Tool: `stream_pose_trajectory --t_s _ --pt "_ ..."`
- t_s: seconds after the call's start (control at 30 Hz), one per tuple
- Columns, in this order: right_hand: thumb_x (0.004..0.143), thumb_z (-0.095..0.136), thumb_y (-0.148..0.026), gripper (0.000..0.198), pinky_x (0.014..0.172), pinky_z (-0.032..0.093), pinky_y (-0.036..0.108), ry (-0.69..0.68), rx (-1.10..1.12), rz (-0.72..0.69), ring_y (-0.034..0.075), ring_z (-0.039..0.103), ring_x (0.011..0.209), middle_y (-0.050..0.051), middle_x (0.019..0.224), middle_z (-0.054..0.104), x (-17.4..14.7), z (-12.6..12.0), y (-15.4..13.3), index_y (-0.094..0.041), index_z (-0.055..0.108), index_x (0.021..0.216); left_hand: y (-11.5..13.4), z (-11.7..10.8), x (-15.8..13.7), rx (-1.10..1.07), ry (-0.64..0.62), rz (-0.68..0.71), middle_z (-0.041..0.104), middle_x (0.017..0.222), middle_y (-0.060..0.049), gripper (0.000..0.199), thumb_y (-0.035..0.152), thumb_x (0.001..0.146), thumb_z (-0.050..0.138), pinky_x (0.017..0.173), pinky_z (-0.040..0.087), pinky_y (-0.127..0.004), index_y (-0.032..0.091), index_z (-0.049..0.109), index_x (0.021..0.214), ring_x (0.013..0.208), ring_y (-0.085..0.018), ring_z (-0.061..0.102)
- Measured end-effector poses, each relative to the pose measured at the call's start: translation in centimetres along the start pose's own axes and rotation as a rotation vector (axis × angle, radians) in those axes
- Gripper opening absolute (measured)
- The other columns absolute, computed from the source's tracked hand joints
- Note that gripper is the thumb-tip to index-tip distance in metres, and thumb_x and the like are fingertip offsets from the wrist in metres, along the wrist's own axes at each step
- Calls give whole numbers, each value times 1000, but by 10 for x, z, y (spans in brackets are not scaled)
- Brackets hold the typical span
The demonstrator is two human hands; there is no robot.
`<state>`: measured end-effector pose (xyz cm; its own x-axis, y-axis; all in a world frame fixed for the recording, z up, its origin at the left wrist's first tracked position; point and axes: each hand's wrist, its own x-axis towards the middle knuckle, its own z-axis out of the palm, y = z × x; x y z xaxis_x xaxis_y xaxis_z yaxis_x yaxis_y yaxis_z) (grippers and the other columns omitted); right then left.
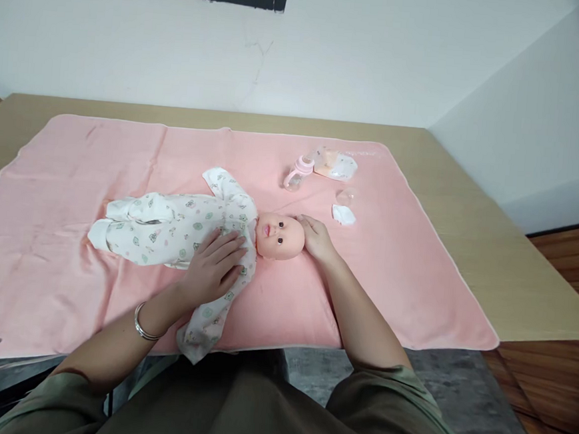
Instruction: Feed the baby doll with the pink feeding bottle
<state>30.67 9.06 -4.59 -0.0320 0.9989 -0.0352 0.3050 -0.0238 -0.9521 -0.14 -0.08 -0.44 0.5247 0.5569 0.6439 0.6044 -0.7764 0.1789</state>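
A baby doll (280, 236) lies on its back on a pink blanket (139, 152), its head toward the right. It wears a white patterned sleepsuit (174, 214) with one sleeve stretched toward the wall and the other hanging toward the table's front edge. My left hand (215, 268) rests flat on the doll's chest, fingers extended over the cloth. At the crown of the head is my right hand (316, 237), cupped against it, with its fingertips partly hidden behind the head.
Beyond the head stand a pink baby bottle (299, 173) and a clear plastic packet (337, 165). Nearer lie a clear dome-shaped cap (347, 196) and a folded white piece (344, 214). The wooden table (451, 196) meets a white wall at the back.
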Motion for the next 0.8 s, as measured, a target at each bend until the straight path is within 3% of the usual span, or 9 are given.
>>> stream_pose_trajectory --t_s 0.8 --pt "94 50 -71 61 85 54 30 -8 27 17 19 69 95 8 107 76 0 0 0 -16 75 103 2 1 1 38 -36 23 74 132 -12 30 18 98 58 127 34 -54 16 65 128 137 -30 62"
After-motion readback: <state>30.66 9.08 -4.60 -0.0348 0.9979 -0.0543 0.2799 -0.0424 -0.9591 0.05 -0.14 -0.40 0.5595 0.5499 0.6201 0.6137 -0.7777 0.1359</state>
